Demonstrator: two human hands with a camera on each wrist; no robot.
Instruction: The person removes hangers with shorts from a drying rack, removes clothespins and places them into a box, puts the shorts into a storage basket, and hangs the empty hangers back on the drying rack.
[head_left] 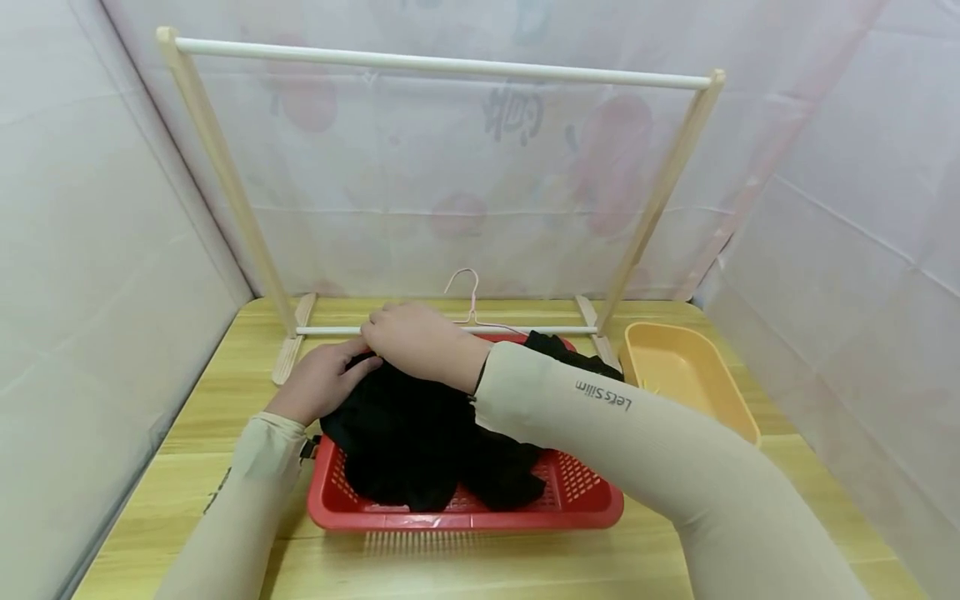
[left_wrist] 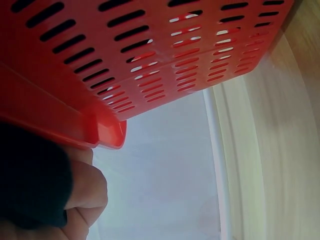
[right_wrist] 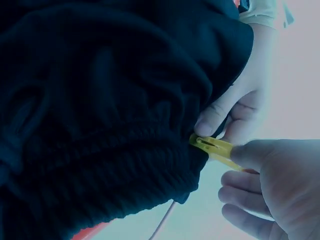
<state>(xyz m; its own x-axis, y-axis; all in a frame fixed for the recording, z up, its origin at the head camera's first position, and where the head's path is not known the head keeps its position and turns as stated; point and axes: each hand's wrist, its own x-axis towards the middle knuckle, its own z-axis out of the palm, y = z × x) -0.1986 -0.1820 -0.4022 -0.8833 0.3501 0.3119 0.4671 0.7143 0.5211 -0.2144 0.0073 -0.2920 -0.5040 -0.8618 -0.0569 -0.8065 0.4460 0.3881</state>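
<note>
Black shorts [head_left: 427,425] with a gathered elastic waistband [right_wrist: 115,170] lie draped over a red basket [head_left: 465,521]. My left hand [head_left: 322,379] pinches the waistband's left end, thumb on top of the fabric. In the right wrist view, my right hand [right_wrist: 285,185] squeezes a yellow clothespin [right_wrist: 215,147] between thumb and fingers. The clothespin's tip sits at the waistband's edge, right by the left thumb [right_wrist: 204,127]. A pink hanger [head_left: 473,300] stands out behind the shorts, its hook upward; most of its lower part is hidden by the cloth and my right hand.
A rack with a white top rail [head_left: 442,65] and wooden posts [head_left: 225,175] stands behind the basket. To the right, a yellow tray [head_left: 675,358] rests on the wooden table [head_left: 202,425], partly behind my right sleeve. Pale fabric walls [head_left: 862,192] enclose the table.
</note>
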